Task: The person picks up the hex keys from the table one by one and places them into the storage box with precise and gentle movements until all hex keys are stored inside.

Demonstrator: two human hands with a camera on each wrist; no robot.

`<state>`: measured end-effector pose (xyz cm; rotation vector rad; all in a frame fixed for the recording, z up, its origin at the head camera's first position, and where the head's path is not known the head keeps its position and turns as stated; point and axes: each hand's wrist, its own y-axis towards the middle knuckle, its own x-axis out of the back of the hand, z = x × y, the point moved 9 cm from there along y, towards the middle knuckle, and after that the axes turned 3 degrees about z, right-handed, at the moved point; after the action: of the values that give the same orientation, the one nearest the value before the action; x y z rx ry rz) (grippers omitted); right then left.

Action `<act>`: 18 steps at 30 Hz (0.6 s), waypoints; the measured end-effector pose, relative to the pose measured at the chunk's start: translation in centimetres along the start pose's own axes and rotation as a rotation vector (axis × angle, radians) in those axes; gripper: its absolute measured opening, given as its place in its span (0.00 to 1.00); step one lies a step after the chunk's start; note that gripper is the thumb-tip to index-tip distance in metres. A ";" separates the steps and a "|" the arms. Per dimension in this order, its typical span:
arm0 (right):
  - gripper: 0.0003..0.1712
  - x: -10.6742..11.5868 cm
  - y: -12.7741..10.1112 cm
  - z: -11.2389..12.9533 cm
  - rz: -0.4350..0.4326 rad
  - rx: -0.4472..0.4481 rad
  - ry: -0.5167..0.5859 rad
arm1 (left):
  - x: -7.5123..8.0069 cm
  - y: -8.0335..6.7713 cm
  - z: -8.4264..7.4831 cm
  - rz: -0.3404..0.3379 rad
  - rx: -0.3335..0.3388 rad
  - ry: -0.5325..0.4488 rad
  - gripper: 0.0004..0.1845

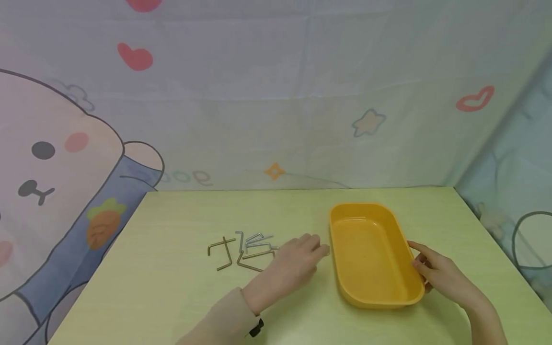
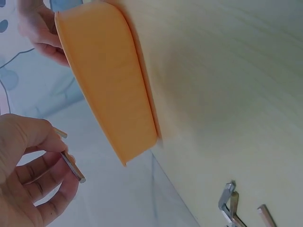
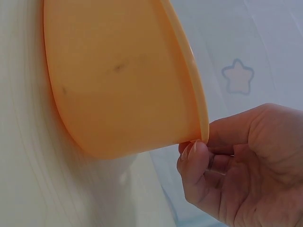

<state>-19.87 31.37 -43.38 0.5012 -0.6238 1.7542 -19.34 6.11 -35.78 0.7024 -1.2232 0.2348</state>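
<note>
The left hand (image 1: 290, 266) pinches a metal rod (image 2: 73, 167) between its thumb and fingers, the other fingers loosely bent; a second metal end shows above the thumb, and I cannot tell whether it belongs to the same rod. In the head view this hand is between the loose rods and the tray (image 1: 373, 258), its fingertips just beside the tray's left rim but apart from it. The right hand (image 1: 444, 273) grips the tray's right rim near the front corner, thumb and fingers closed narrowly on the edge. The tray is yellow, with rounded corners, and is on the right part of the table (image 1: 142, 273). To its left lie L-shaped rods in a loose group: gold rods (image 1: 258, 255) at the left and front, two of them crossing, and silver rods (image 1: 258, 245) mostly behind. The left hand partly hides the group's right end. A beige sleeve (image 1: 233, 312) covers the left forearm, a black item (image 1: 257, 327) at its cuff. A printed curtain (image 1: 258, 67) hangs behind the table.
</note>
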 end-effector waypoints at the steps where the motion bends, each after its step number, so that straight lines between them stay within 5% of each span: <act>1: 0.30 0.0 0.0 0.0 -0.001 -0.001 -0.001 | -0.1 0.2 -0.1 0.006 -0.002 -0.004 0.20; 18: 0.31 -0.1 0.0 -0.2 0.031 -0.021 0.021 | -1.0 3.3 -1.4 0.084 -0.114 0.058 0.15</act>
<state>-19.86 31.46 -43.58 0.4607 -0.6378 1.7785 -20.34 9.73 -35.70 0.5420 -1.2025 0.2514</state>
